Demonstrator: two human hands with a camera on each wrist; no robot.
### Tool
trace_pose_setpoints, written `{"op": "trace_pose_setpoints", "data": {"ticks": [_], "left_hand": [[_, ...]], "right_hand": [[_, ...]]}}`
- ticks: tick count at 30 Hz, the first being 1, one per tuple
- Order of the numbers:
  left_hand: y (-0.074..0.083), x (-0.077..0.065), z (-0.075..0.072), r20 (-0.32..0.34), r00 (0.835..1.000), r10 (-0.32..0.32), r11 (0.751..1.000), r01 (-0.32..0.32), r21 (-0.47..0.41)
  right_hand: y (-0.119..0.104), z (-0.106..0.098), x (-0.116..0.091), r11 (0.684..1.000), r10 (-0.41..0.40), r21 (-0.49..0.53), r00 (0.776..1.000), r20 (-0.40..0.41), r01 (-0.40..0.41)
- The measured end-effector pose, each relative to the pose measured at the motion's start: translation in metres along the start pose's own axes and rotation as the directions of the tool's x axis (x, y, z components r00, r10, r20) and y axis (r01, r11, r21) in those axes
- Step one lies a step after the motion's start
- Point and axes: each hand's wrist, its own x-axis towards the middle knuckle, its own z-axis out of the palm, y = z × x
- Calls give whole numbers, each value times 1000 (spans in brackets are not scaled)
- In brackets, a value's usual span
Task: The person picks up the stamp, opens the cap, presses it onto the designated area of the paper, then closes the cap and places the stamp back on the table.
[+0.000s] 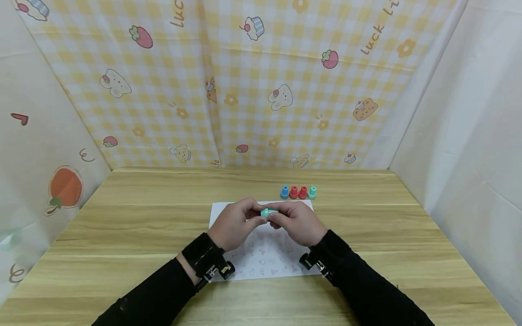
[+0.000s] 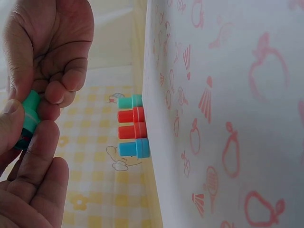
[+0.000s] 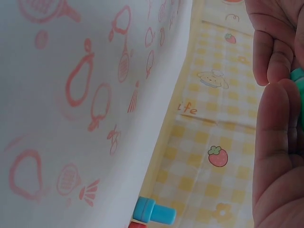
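Note:
Between the two hands, above the white paper (image 1: pixel 265 253), is a small mint-green stamp (image 1: pixel 267 213), turned on its side. My left hand (image 1: pixel 235 224) pinches its wider end with thumb and fingers. From the other side, the right hand (image 1: pixel 302 222) pinches the narrower end. The left wrist view shows the green stamp (image 2: pixel 31 114) between both thumbs and fingertips, with something dark at its wide end. In the right wrist view only a sliver of the green stamp (image 3: pixel 299 76) shows at the edge. Pink fruit, racket and shuttlecock prints cover much of the paper.
Beyond the paper's far edge stand a blue stamp (image 1: pixel 284 192), two red stamps (image 1: pixel 293 192) and another mint-green stamp (image 1: pixel 312 193) in a row. They are upright on the wooden table (image 1: pixel 142 235). A yellow checked cloth (image 1: pixel 244 122) hangs behind, with pale cloth at both sides.

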Motion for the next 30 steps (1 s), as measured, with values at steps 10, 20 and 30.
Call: {"op": "trace_pose_setpoints", "data": {"ticks": [10, 20, 30], "left_hand": [[0, 0, 2, -22, 1000, 10, 1000, -10, 2], [2, -1, 0, -10, 1000, 1, 1000, -1, 8], [3, -1, -2, -1, 1000, 19, 999, -19, 28]], "right_hand": [[0, 0, -1, 1000, -3, -4, 1000, -1, 3], [2, -1, -1, 1000, 10, -2, 1000, 10, -10], [1, -2, -1, 1000, 4, 15, 1000, 16, -4]]}}
